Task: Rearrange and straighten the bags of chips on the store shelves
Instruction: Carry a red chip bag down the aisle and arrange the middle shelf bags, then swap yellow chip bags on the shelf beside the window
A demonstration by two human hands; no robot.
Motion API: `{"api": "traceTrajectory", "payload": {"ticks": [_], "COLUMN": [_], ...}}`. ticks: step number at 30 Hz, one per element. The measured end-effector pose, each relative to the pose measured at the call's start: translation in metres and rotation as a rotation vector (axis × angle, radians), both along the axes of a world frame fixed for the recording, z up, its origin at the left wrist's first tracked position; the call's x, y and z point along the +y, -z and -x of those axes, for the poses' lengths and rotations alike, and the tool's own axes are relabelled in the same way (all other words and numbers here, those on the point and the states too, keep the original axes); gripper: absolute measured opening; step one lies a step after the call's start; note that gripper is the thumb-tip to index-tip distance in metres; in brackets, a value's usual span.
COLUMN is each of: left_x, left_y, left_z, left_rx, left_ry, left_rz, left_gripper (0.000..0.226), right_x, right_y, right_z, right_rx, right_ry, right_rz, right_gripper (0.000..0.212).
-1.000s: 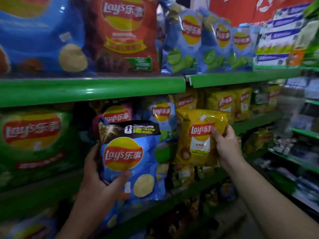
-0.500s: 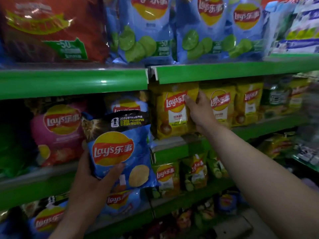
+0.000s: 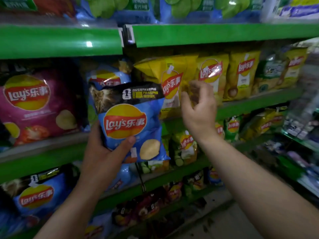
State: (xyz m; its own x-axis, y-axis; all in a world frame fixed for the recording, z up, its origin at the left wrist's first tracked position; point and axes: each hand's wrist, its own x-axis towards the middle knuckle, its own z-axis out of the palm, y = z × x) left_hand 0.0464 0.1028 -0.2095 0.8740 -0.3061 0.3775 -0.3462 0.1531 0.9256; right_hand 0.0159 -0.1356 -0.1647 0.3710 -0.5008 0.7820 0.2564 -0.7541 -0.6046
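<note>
Two bare hands are working in front of green store shelves packed with chip bags. The left hand [image 3: 103, 152] is gripping a blue bag [image 3: 127, 125] by its lower left corner, with the thumb [image 3: 128, 141] pressing across the front just under the logo and the other fingers curling out of sight behind. This bag is hanging upright in the air in front of the middle shelf [image 3: 259, 105], not resting on it, and its black top band is overlapping the leftmost yellow bag [image 3: 170, 80].

The right hand [image 3: 198, 109] is hovering just right of the blue bag, back toward the camera, its fingers [image 3: 195, 84] spreading apart and bending loosely, pinching nothing. Motion blur is hiding whether the fingertips are touching the yellow bag behind them. That yellow bag is sitting at the left end of its row on the middle shelf, its crumpled top tilting leftward.

More yellow bags [image 3: 241, 73] are standing upright to its right. A second blue bag [image 3: 108, 76] is peeking out behind the held one, and a large pink bag [image 3: 38, 104] is filling the left section at the same level. Blue-and-green bags [image 3: 110, 6] are lining the upper shelf [image 3: 60, 42], and a dark-topped blue bag [image 3: 38, 195] is leaning on the shelf below.
</note>
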Motion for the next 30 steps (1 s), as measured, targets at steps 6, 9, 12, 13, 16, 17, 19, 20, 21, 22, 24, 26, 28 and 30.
{"api": "traceTrajectory", "payload": {"ticks": [6, 9, 12, 13, 16, 17, 19, 20, 21, 22, 24, 26, 28, 30], "left_x": [-0.039, -0.067, -0.104, -0.117, -0.15, -0.161, -0.18, -0.189, -0.196, -0.203, -0.219, -0.241, -0.264, -0.288], "left_y": [0.017, 0.033, 0.06, 0.071, 0.107, 0.121, 0.155, 0.173, 0.19, 0.206, 0.237, 0.265, 0.284, 0.298], "left_z": [0.003, 0.009, 0.015, 0.018, 0.028, 0.031, 0.035, 0.037, 0.037, 0.037, 0.034, 0.031, 0.028, 0.025], "left_rx": [-0.037, -0.078, -0.083, -0.086, -0.069, -0.054, 0.006, 0.029, 0.035, 0.021, -0.007, -0.016, -0.028, -0.051], "left_ry": [0.095, 0.166, 0.278, 0.318, 0.45, 0.506, 0.653, 0.708, 0.737, 0.741, 0.705, 0.62, 0.551, 0.497], "left_rz": [-0.047, -0.117, -0.157, -0.175, -0.249, -0.28, -0.315, -0.359, -0.428, -0.526, -0.75, -0.951, -1.099, -1.236], "left_gripper": [0.059, 0.055, 0.051, 0.054, 0.086, 0.098, 0.109, 0.113, 0.116, 0.118, 0.111, 0.097, 0.087, 0.083], "right_x": [-0.016, -0.035, -0.056, -0.065, -0.093, -0.103, -0.126, -0.138, -0.15, -0.163, -0.187, -0.213, -0.243, -0.275], "right_y": [0.022, 0.042, 0.064, 0.072, 0.1, 0.111, 0.137, 0.151, 0.167, 0.183, 0.216, 0.248, 0.278, 0.307], "right_z": [0.036, 0.063, 0.088, 0.096, 0.117, 0.125, 0.141, 0.149, 0.158, 0.166, 0.181, 0.192, 0.197, 0.197], "right_rx": [0.213, 0.422, 0.484, 0.478, 0.458, 0.46, 0.49, 0.533, 0.59, 0.645, 0.739, 0.827, 0.909, 0.98], "right_ry": [-0.556, -0.723, -0.607, -0.583, -0.544, -0.51, -0.452, -0.419, -0.387, -0.362, -0.333, -0.308, -0.291, -0.289], "right_rz": [-0.516, -0.582, -0.573, -0.622, -0.76, -0.8, -0.88, -0.907, -0.931, -0.962, -1.017, -1.013, -0.987, -0.982], "right_gripper": [0.029, 0.039, 0.051, 0.055, 0.039, 0.037, 0.038, 0.038, 0.038, 0.039, 0.04, 0.049, 0.039, 0.027]}}
